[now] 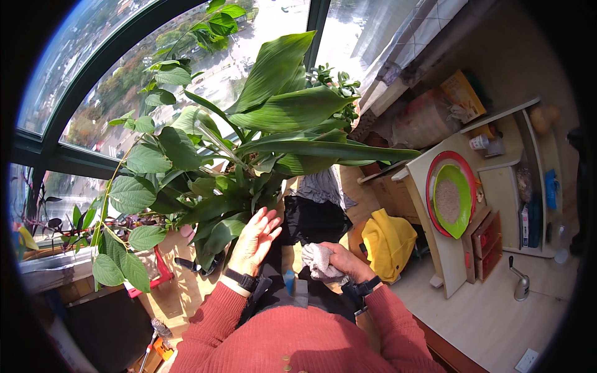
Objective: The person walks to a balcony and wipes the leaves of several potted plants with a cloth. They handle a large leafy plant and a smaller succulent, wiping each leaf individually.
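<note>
My right hand is closed round a crumpled light grey cloth, held low in front of my body. To its left, my left hand is raised palm up with the fingers stretched, and nothing lies in it. Just beyond the left hand stands a large leafy plant with broad, long green leaves; its lower leaves hang close to the wrist. Foliage hides the plant's base. Both wrists wear dark bands.
Tall windows rise behind the plant, and a vine trails at the left. A yellow cloth and black fabric lie near my right hand. Farther right, a green leaf-shaped dish of grain rests on a red-rimmed plate.
</note>
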The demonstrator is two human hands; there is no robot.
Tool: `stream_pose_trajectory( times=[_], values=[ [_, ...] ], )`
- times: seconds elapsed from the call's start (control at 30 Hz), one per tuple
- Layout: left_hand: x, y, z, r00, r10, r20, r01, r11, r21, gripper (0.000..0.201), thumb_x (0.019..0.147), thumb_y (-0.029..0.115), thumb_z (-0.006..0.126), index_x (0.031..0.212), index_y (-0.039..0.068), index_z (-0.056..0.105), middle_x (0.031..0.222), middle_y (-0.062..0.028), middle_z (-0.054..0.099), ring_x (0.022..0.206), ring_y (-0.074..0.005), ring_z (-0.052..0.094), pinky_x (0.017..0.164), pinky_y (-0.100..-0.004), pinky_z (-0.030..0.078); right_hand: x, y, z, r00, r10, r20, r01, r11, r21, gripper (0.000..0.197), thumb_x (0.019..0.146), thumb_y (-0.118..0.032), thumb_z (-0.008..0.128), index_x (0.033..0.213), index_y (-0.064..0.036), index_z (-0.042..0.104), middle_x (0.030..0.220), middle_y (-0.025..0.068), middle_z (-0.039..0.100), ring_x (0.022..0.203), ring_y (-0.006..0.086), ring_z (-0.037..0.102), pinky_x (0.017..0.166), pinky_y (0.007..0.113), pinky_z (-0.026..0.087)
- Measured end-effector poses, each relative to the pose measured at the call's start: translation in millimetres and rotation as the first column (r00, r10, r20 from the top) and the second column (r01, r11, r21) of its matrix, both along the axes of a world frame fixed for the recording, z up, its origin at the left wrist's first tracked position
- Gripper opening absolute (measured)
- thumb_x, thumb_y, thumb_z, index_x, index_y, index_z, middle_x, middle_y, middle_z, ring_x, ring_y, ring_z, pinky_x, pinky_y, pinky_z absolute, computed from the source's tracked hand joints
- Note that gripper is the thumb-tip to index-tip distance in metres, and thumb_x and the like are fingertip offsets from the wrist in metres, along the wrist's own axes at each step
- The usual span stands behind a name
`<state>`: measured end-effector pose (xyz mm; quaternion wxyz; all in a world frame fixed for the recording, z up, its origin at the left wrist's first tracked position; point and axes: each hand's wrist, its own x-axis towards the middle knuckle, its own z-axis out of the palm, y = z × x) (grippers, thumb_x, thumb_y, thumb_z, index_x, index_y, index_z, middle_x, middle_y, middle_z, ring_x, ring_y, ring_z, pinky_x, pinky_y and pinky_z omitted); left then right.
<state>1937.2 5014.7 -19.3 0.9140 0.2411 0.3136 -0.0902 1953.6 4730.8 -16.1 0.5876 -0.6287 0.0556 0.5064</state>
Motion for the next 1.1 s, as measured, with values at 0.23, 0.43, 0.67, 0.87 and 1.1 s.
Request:
stream_pose_trajectory(
  times=[0.23,0.43,0.67,0.87,1.1],
  values=[
    [59,-86,-69,0.989,-0.144,-0.041,0.145,0.989,0.02,0.061,0.094,0.012,0.076,0.148,0.007,0.047,0.139,-0.0107,0.058,0.123,-0.0234,0.056,0.101,-0.0471,0.052,-33,-24,46,0.996,-0.068,0.061,0.067,0.998,0.021,0.04,0.091,-0.006,0.058,0.129,0.0026,0.065,0.118,0.0073,0.07,0.108,0.0152,0.064,0.097,0.029,0.049],
    [132,-116,-102,0.993,0.086,0.076,-0.064,0.964,-0.257,0.023,0.095,0.017,0.077,0.116,0.018,0.069,0.116,-0.001,0.071,0.106,-0.0193,0.065,0.095,-0.0505,0.052,-76,-62,65,0.934,-0.335,-0.121,0.337,0.942,-0.006,0.041,0.094,-0.005,0.056,0.133,0.0042,0.063,0.119,0.0063,0.071,0.107,0.0128,0.065,0.097,0.028,0.051],
    [89,-108,-93,0.994,-0.043,-0.097,0.043,0.999,-0.009,0.022,0.093,-0.002,0.063,0.115,0.001,0.063,0.109,-0.0123,0.071,0.098,-0.0312,0.07,0.083,-0.0522,0.061,-98,-84,90,0.893,-0.448,0.032,0.431,0.875,0.22,0.091,0.082,-0.059,0.078,0.142,0.0045,0.053,0.128,0.0103,0.066,0.115,0.0172,0.064,0.104,0.032,0.049],
    [-14,-91,-110,0.983,-0.017,-0.184,0.04,0.992,0.122,0.032,0.094,-0.006,0.06,0.125,-0.002,0.058,0.117,-0.0153,0.07,0.104,-0.0329,0.07,0.091,-0.0566,0.06,-55,-68,85,0.943,-0.231,0.239,0.206,0.97,0.126,0.045,0.095,-0.006,0.061,0.139,0.0027,0.058,0.126,0.0089,0.069,0.115,0.0161,0.065,0.105,0.031,0.048],
    [-47,-83,-97,0.99,-0.037,-0.138,0.054,0.992,0.115,0.037,0.097,-0.011,0.048,0.131,-0.001,0.059,0.119,-0.0144,0.07,0.104,-0.0282,0.071,0.091,-0.0422,0.062,-11,21,26,0.678,0.085,0.73,-0.143,0.99,0.018,0.058,0.081,0.006,0.059,0.139,0.0018,0.056,0.13,0.0178,0.062,0.121,0.0362,0.06,0.107,0.037,0.046]
  ],
)
